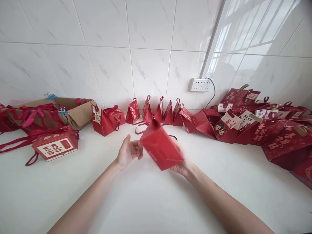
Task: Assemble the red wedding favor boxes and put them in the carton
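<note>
A plain red paper gift box (161, 146) is tilted in the air above the white counter, in the middle of the view. My right hand (181, 164) is under and behind it, fingers closed on its lower right side. My left hand (129, 152) is just left of the box, palm up with the fingers curled loosely, touching or nearly touching the box's left corner; it holds nothing else.
A row of small red boxes with ribbon loops (156, 112) stands along the tiled wall. A heap of red boxes with tags (263, 126) fills the right. At left lie a cardboard box with ribbons (48, 112) and a printed red box (55, 148). A wall socket (200, 84) sits above.
</note>
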Action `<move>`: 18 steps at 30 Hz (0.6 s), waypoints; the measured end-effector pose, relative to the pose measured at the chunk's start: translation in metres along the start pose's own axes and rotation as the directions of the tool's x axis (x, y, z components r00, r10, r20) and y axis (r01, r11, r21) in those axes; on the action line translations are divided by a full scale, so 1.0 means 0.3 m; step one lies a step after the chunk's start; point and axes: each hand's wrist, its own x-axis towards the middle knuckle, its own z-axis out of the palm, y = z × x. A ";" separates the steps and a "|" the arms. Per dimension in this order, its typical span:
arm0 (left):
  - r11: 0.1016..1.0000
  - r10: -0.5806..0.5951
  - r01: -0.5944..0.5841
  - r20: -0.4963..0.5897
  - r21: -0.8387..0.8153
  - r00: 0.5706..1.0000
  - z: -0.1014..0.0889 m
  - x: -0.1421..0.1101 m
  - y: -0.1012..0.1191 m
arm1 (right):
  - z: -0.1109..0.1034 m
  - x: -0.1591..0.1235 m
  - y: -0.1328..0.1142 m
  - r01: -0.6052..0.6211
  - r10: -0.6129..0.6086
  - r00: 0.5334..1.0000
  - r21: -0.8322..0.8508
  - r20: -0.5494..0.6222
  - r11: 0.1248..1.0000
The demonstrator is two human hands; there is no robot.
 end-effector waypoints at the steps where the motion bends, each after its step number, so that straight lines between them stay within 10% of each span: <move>1: 0.999 0.033 -0.033 -0.009 0.017 0.999 0.007 -0.004 -0.001 | 0.004 0.001 0.006 -0.008 0.008 1.000 0.098 0.004 0.995; 9: 0.882 0.313 -0.306 0.040 0.360 0.949 0.115 -0.069 -0.055 | -0.013 -0.009 0.014 0.037 -0.036 0.999 -0.052 0.007 0.998; 11: 0.770 0.531 -0.514 0.066 0.379 0.845 0.124 -0.072 -0.080 | -0.022 -0.008 0.016 0.112 -0.118 0.993 -0.139 -0.033 0.984; 14: 0.466 0.792 -0.779 0.195 0.420 0.579 0.133 -0.070 -0.115 | -0.031 -0.004 0.014 0.191 -0.202 0.978 -0.183 -0.043 0.964; 18: 0.316 0.797 -0.815 0.330 0.485 0.505 0.148 -0.064 -0.131 | -0.045 -0.004 0.001 0.181 -0.194 0.979 -0.160 -0.067 0.970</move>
